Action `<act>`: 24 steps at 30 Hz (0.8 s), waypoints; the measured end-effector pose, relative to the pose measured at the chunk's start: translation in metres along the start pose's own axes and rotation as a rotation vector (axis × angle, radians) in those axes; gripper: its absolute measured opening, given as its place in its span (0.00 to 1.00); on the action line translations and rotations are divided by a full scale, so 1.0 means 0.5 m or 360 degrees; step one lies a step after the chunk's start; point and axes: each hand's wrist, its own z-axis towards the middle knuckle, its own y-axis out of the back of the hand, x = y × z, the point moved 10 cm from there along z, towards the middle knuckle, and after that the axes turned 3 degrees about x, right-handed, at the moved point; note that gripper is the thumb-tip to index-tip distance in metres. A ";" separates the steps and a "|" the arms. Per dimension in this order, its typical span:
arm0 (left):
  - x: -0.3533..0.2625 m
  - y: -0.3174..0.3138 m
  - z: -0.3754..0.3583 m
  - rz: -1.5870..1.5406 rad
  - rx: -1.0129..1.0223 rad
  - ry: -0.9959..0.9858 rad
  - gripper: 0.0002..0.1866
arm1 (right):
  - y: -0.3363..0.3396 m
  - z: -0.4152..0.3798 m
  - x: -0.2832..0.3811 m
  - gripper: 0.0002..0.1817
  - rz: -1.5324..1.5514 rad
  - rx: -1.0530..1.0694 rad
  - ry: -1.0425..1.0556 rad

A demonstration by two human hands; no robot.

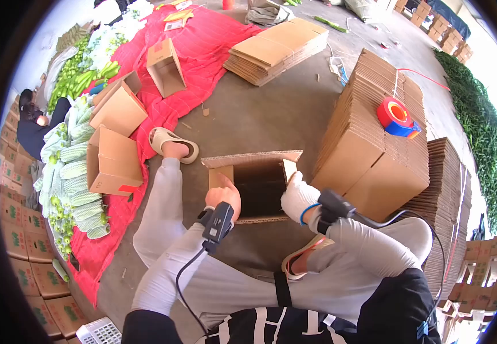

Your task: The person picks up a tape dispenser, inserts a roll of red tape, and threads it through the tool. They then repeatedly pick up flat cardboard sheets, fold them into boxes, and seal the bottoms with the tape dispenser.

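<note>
An open cardboard box (253,158) stands on the floor between my legs, its dark inside facing up at me. At its left side my bare left hand (224,198) has its fingers closed on the folded-in flap. My right hand (300,198), in a white knit glove with a blue cuff edge, grips the box's right edge by the small flap. Its fingertips inside the box are partly hidden. On a tall stack of flat cartons (368,143) to the right rests a red and blue tape dispenser (398,117).
Opened boxes (114,163) sit at left along a red cloth (185,63), near net-wrapped vegetables (79,172). A flat carton pile (277,49) lies ahead. Another carton stack (443,195) and a heap of greens (477,126) are at right. Another person (36,129) sits far left.
</note>
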 end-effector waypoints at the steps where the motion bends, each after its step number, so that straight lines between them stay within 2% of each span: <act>1: 0.003 0.009 0.000 -0.0051 0.0014 -0.0028 0.39 | -0.009 0.007 -0.002 0.37 0.0112 0.0006 0.0012; 3: 0.031 0.039 0.008 -0.0241 -0.0018 -0.0007 0.42 | 0.012 0.001 -0.004 0.51 0.0494 0.0103 0.0015; 4: 0.049 0.046 0.004 -0.0302 0.0012 -0.0112 0.39 | 0.047 -0.012 -0.009 0.57 0.0766 0.0189 -0.0001; 5: 0.056 0.070 -0.023 -0.0494 0.0168 -0.0167 0.39 | 0.058 -0.029 -0.008 0.61 0.1135 0.0551 -0.0010; 7: 0.069 0.053 -0.062 -0.0739 0.0319 -0.0373 0.42 | 0.040 -0.014 -0.041 0.59 0.1459 0.0454 0.0101; 8: 0.067 0.013 -0.074 -0.0764 0.0433 -0.0464 0.44 | 0.010 -0.003 -0.057 0.57 0.1544 0.0420 0.0007; 9: 0.036 0.021 -0.112 -0.0757 0.0427 -0.0592 0.46 | 0.002 0.004 -0.046 0.56 0.1726 0.0468 0.0094; 11: 0.022 0.057 -0.130 -0.0502 0.0115 -0.0560 0.45 | -0.003 0.004 -0.018 0.55 0.2086 0.0579 0.0267; 12: 0.021 0.062 -0.127 -0.0506 0.0032 -0.0529 0.44 | -0.008 0.000 -0.022 0.54 0.2095 0.0730 0.0093; 13: 0.020 0.066 -0.123 -0.0505 -0.0055 -0.0501 0.43 | -0.010 0.006 -0.022 0.54 0.2009 0.0696 0.0088; 15: 0.024 0.081 -0.116 -0.0518 -0.0288 -0.0461 0.41 | -0.018 0.027 -0.018 0.56 0.1846 0.0612 0.0086; 16: 0.028 0.081 -0.116 -0.0534 -0.0435 -0.0443 0.40 | -0.015 0.042 -0.020 0.54 0.1753 0.0381 0.0161; 18: 0.033 0.099 -0.125 -0.0538 -0.0739 -0.0454 0.37 | -0.045 0.056 -0.033 0.52 0.1700 0.0318 0.0127; 20: 0.040 0.101 -0.107 -0.0472 -0.0725 -0.0406 0.36 | -0.050 0.073 -0.035 0.48 0.1689 0.0208 0.0108; 23: 0.049 0.080 -0.074 -0.0516 -0.0862 -0.0309 0.35 | -0.039 0.050 -0.022 0.46 0.1790 0.0469 0.0214; 24: 0.047 0.069 -0.047 -0.0437 -0.0984 -0.0265 0.35 | -0.079 0.087 -0.012 0.43 0.1463 0.0589 0.0461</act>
